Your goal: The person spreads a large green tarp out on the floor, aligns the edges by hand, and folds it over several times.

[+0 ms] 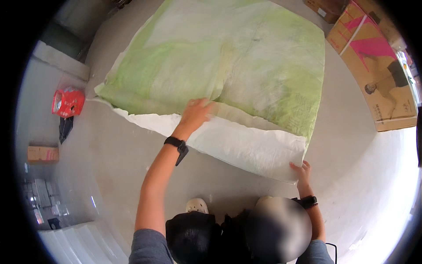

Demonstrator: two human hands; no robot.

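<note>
A large sheet [184, 66], mottled pale green and white and apparently of fabric or thin plastic, lies spread on the floor. Its near edge is folded over into a white strip [247, 142] running from the left down to the right. My left hand [197, 114] is over the upper edge of this strip near its middle; the fingers are blurred and look loosely spread, with nothing plainly gripped. At the strip's right end, my right hand [301, 170] pinches the corner, thumb on top and the other fingers partly hidden behind it.
Along the right stands a large printed cardboard box [379, 72], with another brown box [326, 10] behind it. A red bag [68, 102] and a small carton [43, 154] are at the left. My shoe [197, 205] stands on the grey floor [132, 171] just before the sheet.
</note>
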